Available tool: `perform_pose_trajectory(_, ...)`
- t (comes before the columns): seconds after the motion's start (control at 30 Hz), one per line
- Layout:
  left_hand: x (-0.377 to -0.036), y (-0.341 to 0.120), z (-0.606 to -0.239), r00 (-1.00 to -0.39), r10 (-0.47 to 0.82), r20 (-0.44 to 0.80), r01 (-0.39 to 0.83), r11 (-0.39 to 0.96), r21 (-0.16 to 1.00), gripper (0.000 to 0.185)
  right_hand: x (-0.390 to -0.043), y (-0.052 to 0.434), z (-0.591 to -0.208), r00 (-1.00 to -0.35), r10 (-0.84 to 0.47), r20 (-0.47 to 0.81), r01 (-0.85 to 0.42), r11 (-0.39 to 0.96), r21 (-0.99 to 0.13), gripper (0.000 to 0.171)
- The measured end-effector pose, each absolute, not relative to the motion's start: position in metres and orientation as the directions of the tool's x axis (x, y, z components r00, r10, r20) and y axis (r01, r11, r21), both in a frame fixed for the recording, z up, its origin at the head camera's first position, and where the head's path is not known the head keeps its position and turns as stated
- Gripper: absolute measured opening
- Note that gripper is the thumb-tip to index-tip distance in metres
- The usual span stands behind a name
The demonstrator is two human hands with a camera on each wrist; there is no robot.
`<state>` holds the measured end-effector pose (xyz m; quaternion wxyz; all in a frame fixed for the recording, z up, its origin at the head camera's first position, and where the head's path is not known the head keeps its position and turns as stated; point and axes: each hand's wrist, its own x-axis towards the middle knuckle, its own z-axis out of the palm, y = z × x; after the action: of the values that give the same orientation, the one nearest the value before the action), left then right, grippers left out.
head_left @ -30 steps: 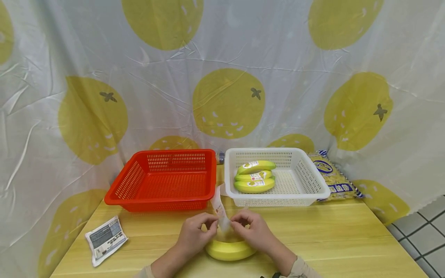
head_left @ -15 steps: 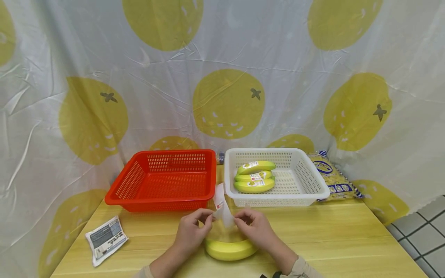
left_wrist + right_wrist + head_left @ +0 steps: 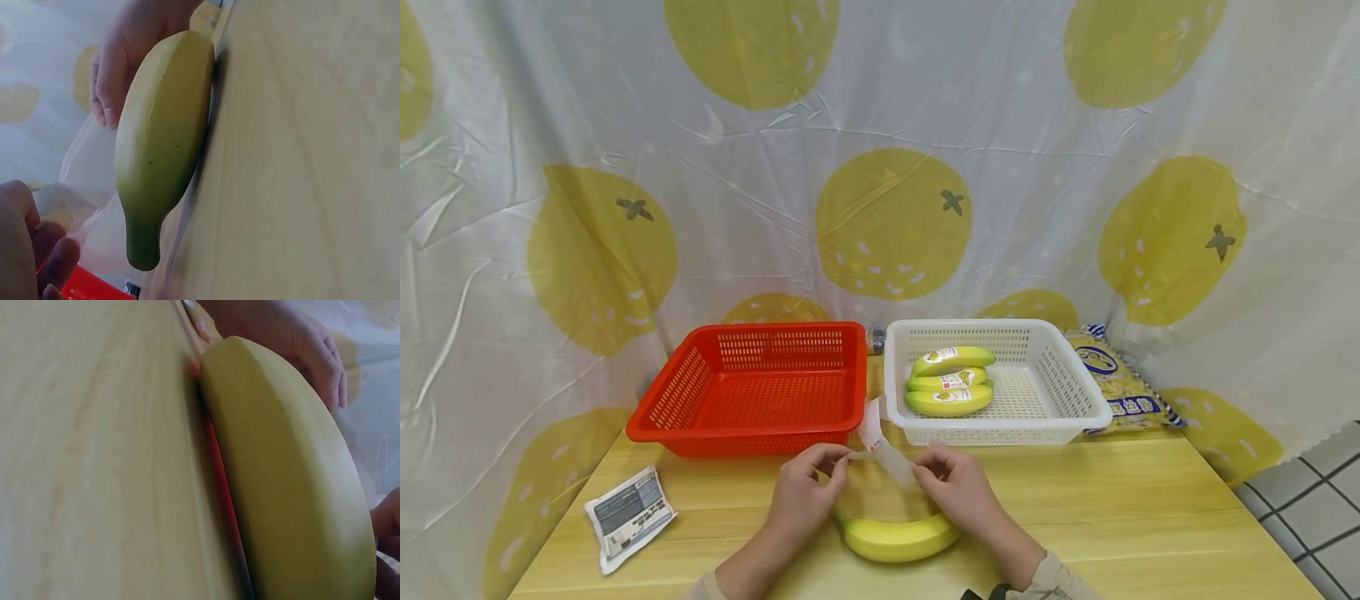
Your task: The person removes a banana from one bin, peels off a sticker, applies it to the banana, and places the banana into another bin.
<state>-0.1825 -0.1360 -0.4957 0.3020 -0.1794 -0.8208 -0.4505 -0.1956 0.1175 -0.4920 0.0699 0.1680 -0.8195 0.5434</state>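
A yellow banana [image 3: 898, 540] with a green stem end lies on the table between and below the hands. Above it a strip of label backing paper [image 3: 891, 458] slants down towards the right hand. My left hand [image 3: 805, 493] pinches a small pale label [image 3: 59, 219], whose edge still touches the strip in the head view. My right hand [image 3: 958, 493] pinches the near end of the strip between thumb and forefinger. The banana [image 3: 281, 475] hides part of the right hand's fingers in the right wrist view.
Behind the hands stand a red basket [image 3: 752, 442] at left and a white basket [image 3: 1000, 432] at right. Several labelled bananas [image 3: 951, 382] lie in the white one. A flat packet [image 3: 630, 518] is at far left, a yellow food bag [image 3: 1116, 383] at far right.
The hands have drawn apart, the left one moving left with the label. The strip now slants more to the right. The banana's stem end has come into view.
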Motion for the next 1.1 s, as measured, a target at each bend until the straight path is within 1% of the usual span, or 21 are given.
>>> perform_pose_trajectory(0.13,-0.1838,-0.1395,-0.4948,-0.760,0.020,0.650,0.562,0.523,0.641,0.026,-0.1969,0.1184,-0.4934,-0.939,-0.158,0.306,-0.344,0.385,-0.857,0.004)
perform_pose_trajectory(0.27,-0.1844,-0.1415,-0.4946,-0.756,0.010,0.655,0.565,0.515,0.645,0.026,-0.1973,0.1192,-0.4925,-0.951,-0.090,0.295,-0.306,0.410,-0.859,0.002)
perform_pose_trajectory(0.37,-0.1847,-0.1424,-0.4946,-0.742,-0.008,0.670,0.578,0.498,0.646,0.027,-0.1973,0.1200,-0.4907,-0.958,-0.047,0.282,-0.274,0.437,-0.857,0.005)
perform_pose_trajectory(0.43,-0.1850,-0.1431,-0.4951,-0.720,-0.001,0.694,0.612,0.471,0.635,0.027,-0.1974,0.1208,-0.4899,-0.958,-0.027,0.284,-0.264,0.462,-0.847,0.008)
perform_pose_trajectory(0.53,-0.1853,-0.1440,-0.4959,-0.659,0.072,0.749,0.707,0.401,0.583,0.029,-0.1975,0.1215,-0.4898,-0.955,-0.014,0.295,-0.264,0.486,-0.833,0.012)
perform_pose_trajectory(0.63,-0.1860,-0.1435,-0.4963,-0.561,0.190,0.806,0.816,0.288,0.501,0.031,-0.1960,0.1206,-0.4893,-0.939,-0.022,0.344,-0.315,0.459,-0.831,0.017)
perform_pose_trajectory(0.73,-0.1867,-0.1412,-0.4962,-0.462,0.276,0.843,0.886,0.195,0.421,0.035,-0.1944,0.1190,-0.4897,-0.905,-0.058,0.421,-0.415,0.341,-0.844,0.016)
perform_pose_trajectory(0.77,-0.1869,-0.1404,-0.4964,-0.438,0.297,0.848,0.899,0.172,0.404,0.037,-0.1940,0.1189,-0.4899,-0.890,-0.074,0.449,-0.450,0.294,-0.843,0.014)
perform_pose_trajectory(0.87,-0.1875,-0.1392,-0.4973,-0.391,0.346,0.853,0.920,0.126,0.370,0.039,-0.1929,0.1193,-0.4903,-0.863,-0.151,0.483,-0.504,0.184,-0.844,0.007)
perform_pose_trajectory(0.9,-0.1879,-0.1389,-0.4977,-0.379,0.360,0.853,0.925,0.111,0.364,0.040,-0.1926,0.1196,-0.4900,-0.858,-0.183,0.480,-0.509,0.174,-0.843,0.006)
perform_pose_trajectory(1.03,-0.1885,-0.1382,-0.4986,-0.340,0.398,0.852,0.937,0.064,0.344,0.044,-0.1916,0.1208,-0.4884,-0.855,-0.309,0.417,-0.485,0.192,-0.853,0.013)
perform_pose_trajectory(1.1,-0.1878,-0.1375,-0.4987,-0.343,0.404,0.848,0.936,0.069,0.345,0.044,-0.1912,0.1217,-0.4881,-0.850,-0.347,0.396,-0.483,0.217,-0.848,0.008)
